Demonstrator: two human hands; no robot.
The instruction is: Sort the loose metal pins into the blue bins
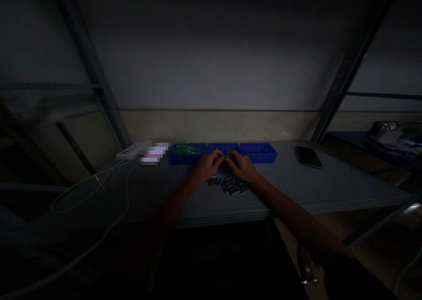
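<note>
My left hand point(208, 164) and my right hand point(242, 164) meet fingertip to fingertip over the table, just in front of the blue bins. Between them they pinch a small metal piece point(226, 157); it is too small and dim to name its kind. Beneath my hands lies a loose pile of short shiny metal cylinders point(232, 186). Behind my fingers stands the middle blue bin point(224, 147), its inside partly hidden. A left blue bin point(187, 159) holds crumpled green plastic point(187, 150). In the right blue bin point(267, 155) a few small dark things lie.
A dark phone point(308, 157) rests on the grey table point(283, 183) at the right. White cables point(128, 194) run from a white device point(130, 151) at the left, beside a blurred-out pinkish object point(153, 154). Metal posts point(349, 67) flank the table.
</note>
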